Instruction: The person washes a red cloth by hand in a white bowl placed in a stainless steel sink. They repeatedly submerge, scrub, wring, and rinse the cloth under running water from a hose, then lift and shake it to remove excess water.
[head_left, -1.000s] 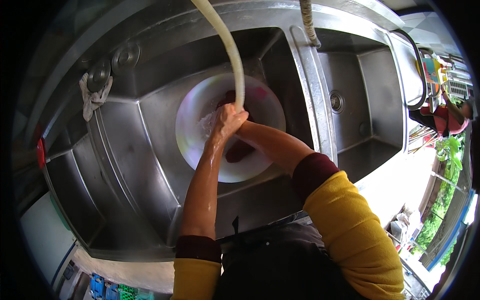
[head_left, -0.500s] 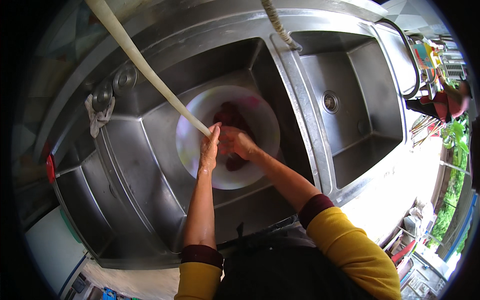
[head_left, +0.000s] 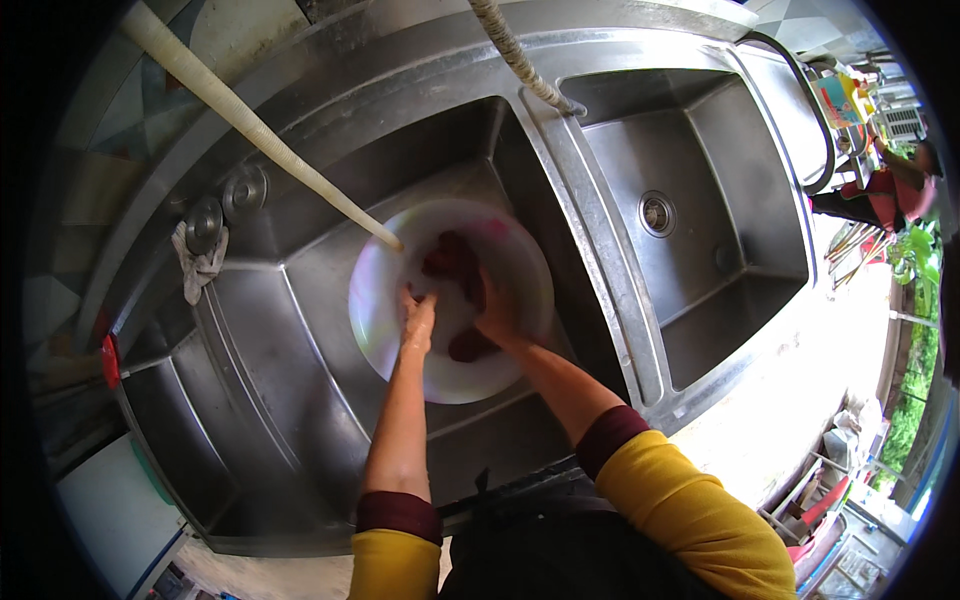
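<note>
A wide whitish basin (head_left: 372,335) with pink patches stands in the large sink compartment. Dark red pieces, which look like raw meat (head_left: 452,255), lie in it; their exact kind cannot be made out. My left hand (head_left: 417,318) is over the left part of the basin, fingers apart and holding nothing. On the right side, my right hand (head_left: 494,312) reaches down into the basin with fingers stretched out, against or beside a dark red piece. Its fingertips are blurred. A pale hose (head_left: 290,160) hangs down with its end just inside the basin's far-left rim, touched by neither hand.
An empty-handed second sink bowl (head_left: 690,170) with a drain (head_left: 656,213) is at right. A ribbed pipe (head_left: 520,55) comes down at the divider. Two metal lids (head_left: 205,222) and a white cloth (head_left: 202,265) sit at left. A person (head_left: 890,190) is far right.
My left hand has let go of the hose, whose end now rests higher and further left. Both hands have moved apart and lower into the basin.
</note>
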